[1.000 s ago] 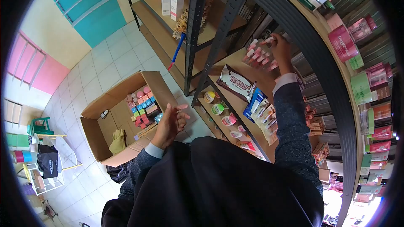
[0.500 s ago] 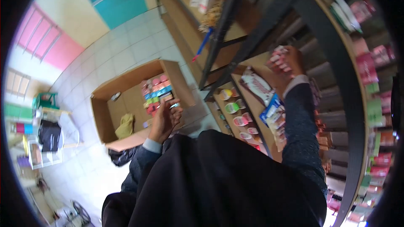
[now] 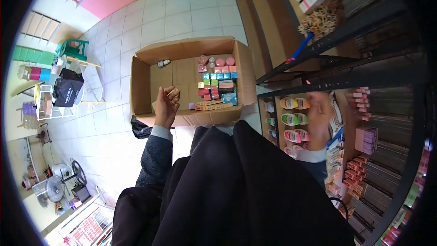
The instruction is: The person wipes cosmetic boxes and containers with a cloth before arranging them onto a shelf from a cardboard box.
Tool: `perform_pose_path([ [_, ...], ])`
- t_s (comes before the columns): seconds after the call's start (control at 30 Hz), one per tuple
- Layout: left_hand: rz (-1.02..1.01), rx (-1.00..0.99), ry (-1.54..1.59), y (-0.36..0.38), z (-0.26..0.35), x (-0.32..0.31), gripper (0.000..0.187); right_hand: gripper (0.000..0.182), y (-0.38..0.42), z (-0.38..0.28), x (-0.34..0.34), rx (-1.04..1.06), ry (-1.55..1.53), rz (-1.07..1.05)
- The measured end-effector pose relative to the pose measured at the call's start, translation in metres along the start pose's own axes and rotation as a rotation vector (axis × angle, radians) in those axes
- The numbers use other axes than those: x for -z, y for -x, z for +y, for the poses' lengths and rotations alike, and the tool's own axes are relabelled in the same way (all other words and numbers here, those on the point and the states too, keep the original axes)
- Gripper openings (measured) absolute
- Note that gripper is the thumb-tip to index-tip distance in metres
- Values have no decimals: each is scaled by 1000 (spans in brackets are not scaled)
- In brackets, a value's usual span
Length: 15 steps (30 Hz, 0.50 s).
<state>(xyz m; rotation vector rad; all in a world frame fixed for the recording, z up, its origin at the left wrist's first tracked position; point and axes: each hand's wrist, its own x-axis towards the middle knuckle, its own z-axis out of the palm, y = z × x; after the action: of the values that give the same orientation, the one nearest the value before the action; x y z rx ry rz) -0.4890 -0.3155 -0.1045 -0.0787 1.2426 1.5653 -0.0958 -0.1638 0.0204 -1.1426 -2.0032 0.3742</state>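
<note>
My left hand [image 3: 167, 105] is over the near-left part of the cardboard box [image 3: 175, 44], palm up with loosely bent fingers and nothing visible in it. Part of a yellow cloth [image 3: 155, 106] shows behind that hand. Small cosmetic boxes and round pink jars [image 3: 220, 62] fill the box's right side in rows. On the right, my right hand [image 3: 320, 116], smeared by motion, is above the shelf beside yellow, green and pink bottles [image 3: 291, 119]. What its fingers hold, if anything, is blurred. A cluster of pink-and-white small packs [image 3: 361, 102] stands farther right on the shelf.
A black shelf frame [image 3: 346, 89] crosses close to my right hand. A brush-like duster [image 3: 318, 23] with a blue handle lies on the upper shelf near white cartons [image 3: 313, 0]. Orange-red packs [image 3: 355, 173] and a purple-filled carton [image 3: 366, 140] stand farther along. A black bag [image 3: 141, 128] is by the box.
The view has swung, so the box appears farther right. My right hand has moved back from the pink-and-white packs, which now stand on the shelf. My left hand is now farther left over the box.
</note>
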Motion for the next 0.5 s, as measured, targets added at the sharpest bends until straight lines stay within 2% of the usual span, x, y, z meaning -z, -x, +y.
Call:
perform_pose_path([
  [0.07,9,49,-16,-14,0,10,41,9,0,-19,-63,-10,-34,-153],
  [0.13,46,61,-54,-33,-4,22,40,12,3,-34,-119,-267,-228,-328],
  [0.23,76,78,-133,-71,-5,37,32,13,14,-32,-194,-201,-280,-457],
  [0.3,84,65,-368,-97,-8,45,29,13,26,-33,-235,-49,-290,-495],
  [0.33,68,76,-384,-111,-10,49,28,13,31,-36,-249,-59,-290,-499],
  [0.4,66,59,-514,-138,-14,51,29,14,41,-43,-270,-268,-164,-692],
  [0.47,45,34,-714,-176,-19,56,33,15,51,-43,-292,-304,-145,-730],
  [0.5,42,40,-716,-200,-30,64,33,15,56,-42,-301,-334,-126,-772],
])
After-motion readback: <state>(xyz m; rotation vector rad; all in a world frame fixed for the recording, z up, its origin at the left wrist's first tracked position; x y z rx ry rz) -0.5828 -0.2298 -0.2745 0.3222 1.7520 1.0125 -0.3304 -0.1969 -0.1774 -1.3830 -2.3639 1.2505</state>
